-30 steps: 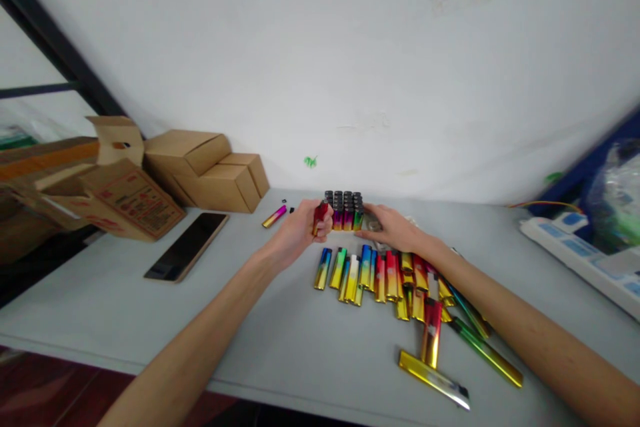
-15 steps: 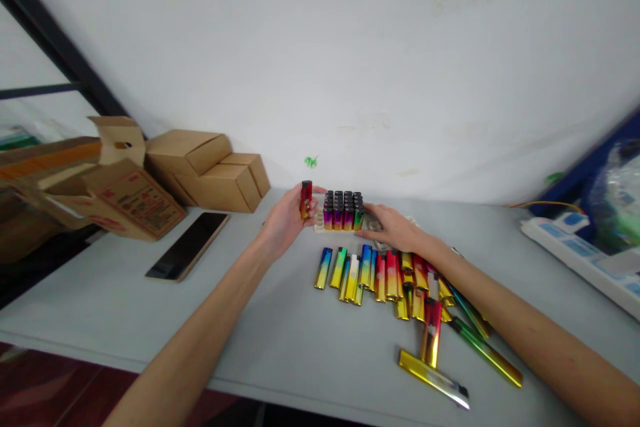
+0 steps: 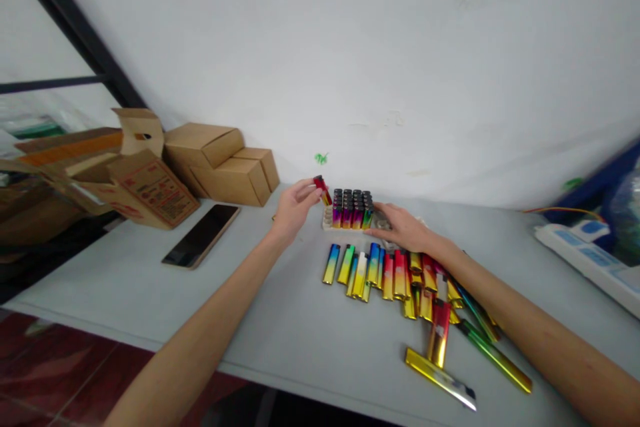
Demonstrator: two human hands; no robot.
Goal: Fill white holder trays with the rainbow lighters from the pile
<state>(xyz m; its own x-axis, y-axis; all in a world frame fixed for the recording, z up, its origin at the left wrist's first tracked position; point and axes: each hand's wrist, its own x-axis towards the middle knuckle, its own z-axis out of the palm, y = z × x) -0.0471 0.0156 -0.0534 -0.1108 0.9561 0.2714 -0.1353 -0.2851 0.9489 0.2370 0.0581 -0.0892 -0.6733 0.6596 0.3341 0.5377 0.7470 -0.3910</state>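
My left hand (image 3: 294, 208) pinches a red and gold lighter (image 3: 323, 191) by its upper part, tilted, at the left end of a white holder tray (image 3: 327, 221) with round slots. Rows of lighters with black tops (image 3: 353, 208) stand upright in the tray, the front ones purple and green over gold. My right hand (image 3: 401, 227) grips the tray's right end, thumb at the front and fingers behind. Closer to me lies a loose spread of shiny lighters (image 3: 373, 265) in blue, green, red and gold, partly beneath my right forearm.
A phone (image 3: 203, 235) lies on the grey table (image 3: 280, 340) at the left. Behind it are an open carton (image 3: 153, 190) and closed cardboard boxes (image 3: 233, 177). A white power strip (image 3: 590, 260) is at the right edge, and a white wall (image 3: 320, 67) rises behind.
My left hand has brought the red lighter from upright beside the tray to a tilt over its left end. The right hand stays at the tray. The whole view has shifted slightly.
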